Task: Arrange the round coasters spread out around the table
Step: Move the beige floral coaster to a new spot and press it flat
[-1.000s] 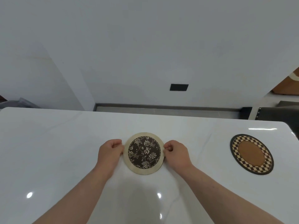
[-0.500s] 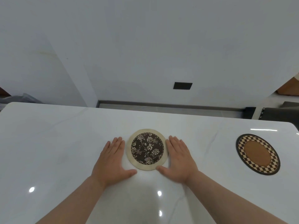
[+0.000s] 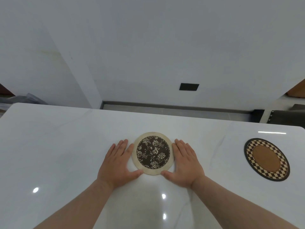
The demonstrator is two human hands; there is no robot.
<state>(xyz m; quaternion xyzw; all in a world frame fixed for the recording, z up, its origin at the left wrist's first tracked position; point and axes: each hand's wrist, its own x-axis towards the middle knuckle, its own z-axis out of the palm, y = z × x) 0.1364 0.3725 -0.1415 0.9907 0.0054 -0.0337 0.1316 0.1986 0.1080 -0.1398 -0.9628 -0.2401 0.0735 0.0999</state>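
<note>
A round coaster with a dark brown floral centre and a pale rim [image 3: 153,153] lies flat in the middle of the white table [image 3: 66,146]. My left hand [image 3: 118,162] rests flat on the table against the coaster's left edge, fingers spread, thumb under its near rim. My right hand [image 3: 185,162] lies flat the same way against the right edge. Neither hand holds anything. A second round coaster [image 3: 266,159], checkered around a tan centre, lies far to the right near the table's edge.
The glossy table's far edge runs across the view, with a grey floor strip and a white wall [image 3: 165,55] behind it. A dark chair [image 3: 287,117] stands off the far right corner. A black wall plate [image 3: 189,86] sits low on the wall.
Both hands went from pinching the floral coaster's edges to lying flat and open beside it. The coaster now rests on the table. Since half a second ago almost nothing has moved.
</note>
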